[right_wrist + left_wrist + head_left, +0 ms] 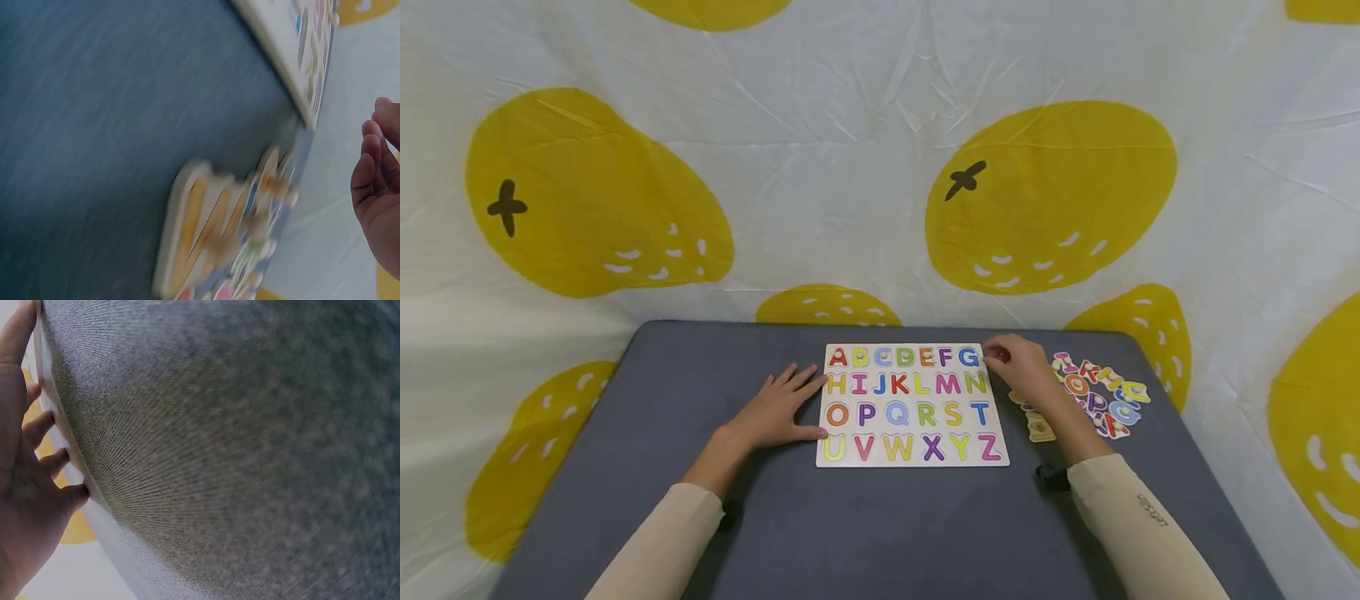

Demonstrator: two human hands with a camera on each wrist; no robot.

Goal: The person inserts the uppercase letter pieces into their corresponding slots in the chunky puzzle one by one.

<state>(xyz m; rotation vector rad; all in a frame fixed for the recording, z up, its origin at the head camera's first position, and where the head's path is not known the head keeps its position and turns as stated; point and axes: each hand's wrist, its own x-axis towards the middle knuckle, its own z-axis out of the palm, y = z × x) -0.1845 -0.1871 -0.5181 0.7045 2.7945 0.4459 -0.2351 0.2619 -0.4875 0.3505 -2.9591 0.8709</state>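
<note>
A white alphabet puzzle board (880, 429) lies on the dark table, with coloured letters from A to Z in rows. The left hand (778, 410) rests at its left side, fingers spread, index fingertip and thumb touching the edge; the left wrist view shows this hand (31, 487) against the board's rim. Just beyond the top right corner, beside the G (969, 357), is the right hand (1026, 371). In the right wrist view the right hand (381, 187) has loosely curled fingers, thumb near the index finger, and no piece shows between them. Small knobs stand on some top-row letters.
Loose letter pieces (1077, 384) with knobs lie in a pile right of the board, partly hidden by the right forearm. A striped yellow piece (199, 237) is at the pile's near side. Behind the table (880, 533) hangs a white cloth (820, 192) with yellow fruit prints.
</note>
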